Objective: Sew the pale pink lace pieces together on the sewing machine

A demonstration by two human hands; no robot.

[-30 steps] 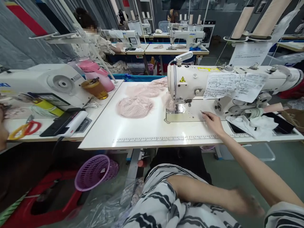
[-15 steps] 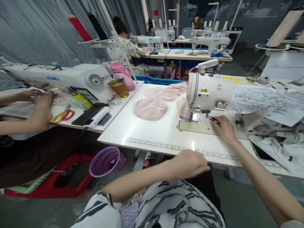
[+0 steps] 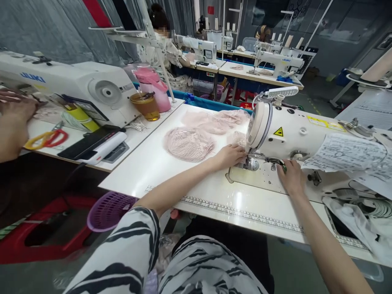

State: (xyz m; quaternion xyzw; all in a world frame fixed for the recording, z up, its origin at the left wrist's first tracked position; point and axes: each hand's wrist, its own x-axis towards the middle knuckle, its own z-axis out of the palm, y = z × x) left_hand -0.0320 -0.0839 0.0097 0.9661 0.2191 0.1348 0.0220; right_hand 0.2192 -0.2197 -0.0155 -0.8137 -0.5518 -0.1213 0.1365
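One white table point(image 3: 143, 173) slants across the middle of the head view, glossy under the lights, with a ruler strip point(image 3: 226, 210) along its near edge. A white sewing machine point(image 3: 290, 130) stands toward its right side, with handwritten sheets point(image 3: 349, 155) hung over its arm. The pale pink fabric point(image 3: 239, 138) lies at the needle end of that machine. The person's left hand point(image 3: 231, 156) rests at its near edge, fingers bent; whether they pinch it cannot be told. The right hand point(image 3: 290, 173) is closed around small dark snips point(image 3: 284, 166), to the right of the needle area and just above the machine bed. Left of the machine, a round pink lace bundle point(image 3: 190, 143) lies flat on the table, and another thin pink piece point(image 3: 220, 121) is spread behind it.

On the adjoining table, a co-worker's hand point(image 3: 15, 126) shows at the far left, with red and yellow scissors point(image 3: 45, 139) near it; an amber cup point(image 3: 145, 107) stands beside a pink jug point(image 3: 153, 87). Below are a purple basket point(image 3: 105, 212) and a red stool point(image 3: 15, 251). Grey curtains point(image 3: 58, 36) hang behind, and another person point(image 3: 174, 51) sits farther back, near more sewing machines point(image 3: 278, 61).
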